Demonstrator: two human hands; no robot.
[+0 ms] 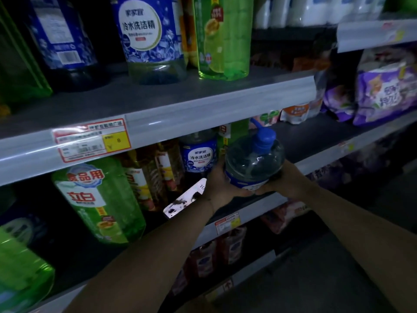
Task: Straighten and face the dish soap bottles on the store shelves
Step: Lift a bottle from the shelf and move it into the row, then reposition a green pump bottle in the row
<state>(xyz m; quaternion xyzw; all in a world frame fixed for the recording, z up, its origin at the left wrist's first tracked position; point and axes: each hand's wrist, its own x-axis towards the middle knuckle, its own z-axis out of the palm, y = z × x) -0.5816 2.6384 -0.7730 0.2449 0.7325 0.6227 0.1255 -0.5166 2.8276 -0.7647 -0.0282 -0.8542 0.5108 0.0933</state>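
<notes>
A clear dish soap bottle [255, 161] with a blue pump top and a blue label is held at the front edge of the middle shelf [316, 136], tilted so the pump leans away and up toward the rail of the upper shelf [203, 114]. 2 bare hands hold it: the left hand [220, 179] wraps its left side and the right hand [279, 181] wraps its right side, fingers curled under the label, which they partly hide. Just behind it to the left stands a matching bottle [198, 152] with its blue label facing out. Further left on the same shelf are amber bottles [144, 177] and a large green bottle [99, 199], and a white hanging tag [187, 197] sits beside the left wrist. On the upper shelf, 1 blue-label bottle [151, 35] faces forward, while a dark bottle [61, 32] to its left shows its barcode side. Purple packages [383, 86] fill the far right. Likely risks: the pump could catch the rail above as the bottle goes in, the base could knock the matching bottle crooked, or a smooth, heavy bottle held tilted could slip from the grip.
</notes>
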